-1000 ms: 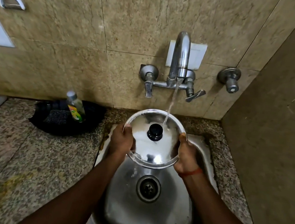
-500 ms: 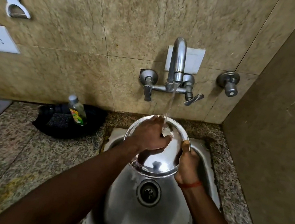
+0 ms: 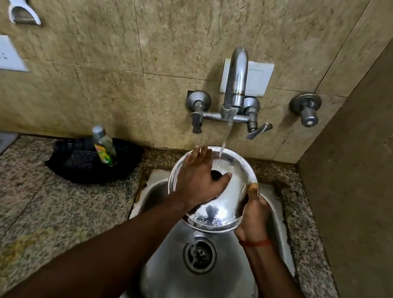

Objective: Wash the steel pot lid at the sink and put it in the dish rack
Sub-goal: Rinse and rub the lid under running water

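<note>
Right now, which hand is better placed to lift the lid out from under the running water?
Right. The right hand grips the lid by its rim; the left hand only rests flat on its top.

Both forearms reach up from the lower edge toward the frame's centre. The left hand (image 3: 199, 179) lies palm down, fingers straight, on the steel pot lid (image 3: 230, 197). The right hand (image 3: 254, 211), just right of centre, grips its rim, thumb on top.

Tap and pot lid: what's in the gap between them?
In the head view, only a thin stream of water runs from the tap down onto the lid.
</note>
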